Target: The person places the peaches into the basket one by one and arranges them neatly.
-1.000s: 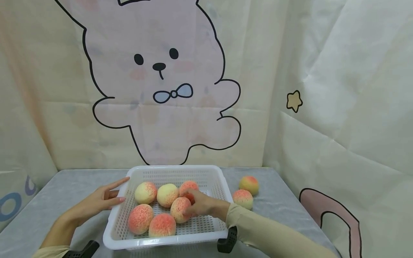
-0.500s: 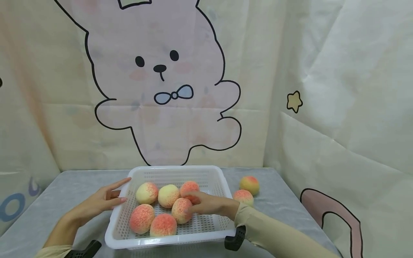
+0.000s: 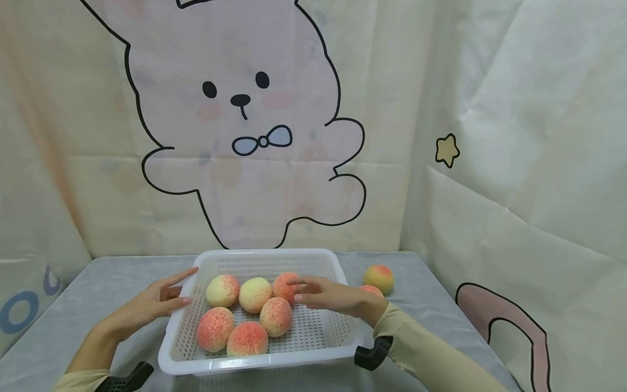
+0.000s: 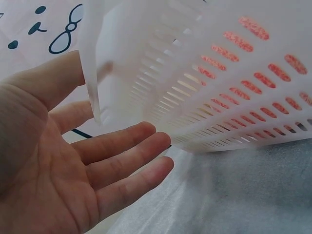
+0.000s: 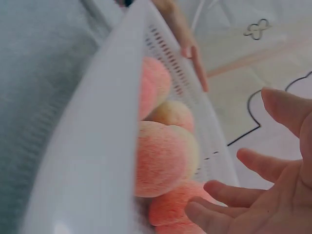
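Observation:
A white perforated plastic basket [image 3: 313, 355] holds several peaches, among them a red one [image 3: 247, 338] near its front wall and a speckled one [image 3: 276, 317] beside it. My left hand [image 3: 147, 305] touches the basket's left rim, fingers mostly straight; in the left wrist view, three fingers [image 4: 131, 175] stretch below the rim beside the slotted wall. Over the basket's right side hovers my right hand [image 3: 333, 296], fingers loosely extended. It overlaps the back right peach [image 3: 284, 287] in the head view. The right wrist view shows these fingers spread near the peaches [image 5: 163, 158], gripping nothing.
Two more peaches lie on the grey cloth-covered table right of the basket: a yellow-red one [image 3: 379, 279] and another [image 3: 371, 290], partly hidden by my right wrist. A curtain [image 3: 382, 163] with cartoon drawings hangs behind the table.
My right hand has let go of the speckled peach and moved up and right. That peach stays in the basket. My left hand keeps its place at the rim.

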Motion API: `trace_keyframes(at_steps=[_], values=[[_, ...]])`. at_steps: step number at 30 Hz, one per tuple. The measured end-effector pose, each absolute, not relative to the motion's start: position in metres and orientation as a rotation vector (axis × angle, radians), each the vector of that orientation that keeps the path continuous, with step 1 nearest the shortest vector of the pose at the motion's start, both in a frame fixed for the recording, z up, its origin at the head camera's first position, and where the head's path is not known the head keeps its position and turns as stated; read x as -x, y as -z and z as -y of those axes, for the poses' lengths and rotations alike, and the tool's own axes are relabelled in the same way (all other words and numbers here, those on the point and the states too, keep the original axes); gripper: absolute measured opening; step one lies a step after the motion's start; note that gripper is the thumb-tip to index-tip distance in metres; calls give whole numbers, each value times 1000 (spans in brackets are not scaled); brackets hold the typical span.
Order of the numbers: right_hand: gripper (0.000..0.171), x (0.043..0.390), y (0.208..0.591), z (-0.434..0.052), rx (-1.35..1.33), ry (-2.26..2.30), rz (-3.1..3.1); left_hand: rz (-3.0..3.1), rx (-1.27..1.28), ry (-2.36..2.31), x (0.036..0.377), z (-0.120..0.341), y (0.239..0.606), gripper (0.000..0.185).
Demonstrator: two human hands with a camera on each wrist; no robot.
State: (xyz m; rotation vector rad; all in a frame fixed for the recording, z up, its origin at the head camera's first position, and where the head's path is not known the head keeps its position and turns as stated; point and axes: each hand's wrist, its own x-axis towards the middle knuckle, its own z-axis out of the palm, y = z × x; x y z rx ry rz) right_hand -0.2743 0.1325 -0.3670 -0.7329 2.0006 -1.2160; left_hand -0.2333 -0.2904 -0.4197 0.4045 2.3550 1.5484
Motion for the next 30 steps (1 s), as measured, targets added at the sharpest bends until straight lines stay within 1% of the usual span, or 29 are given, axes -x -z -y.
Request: trace_keyframes(at_steps=[8,15,26,30], values=[[56,279,358,-151,769,1285,-2006,-2378,-391,-1540,235,289,419,79],[51,282,352,-171,753,1381,-2029,-2376,-394,-1546,233,290,420,79],[58,286,340,-212,723,1424,-2117,-2367,-406,-1548,233,290,419,79],[57,291,337,-225,713,1433,-2166,-2368,-413,-1547,233,290,418,79]])
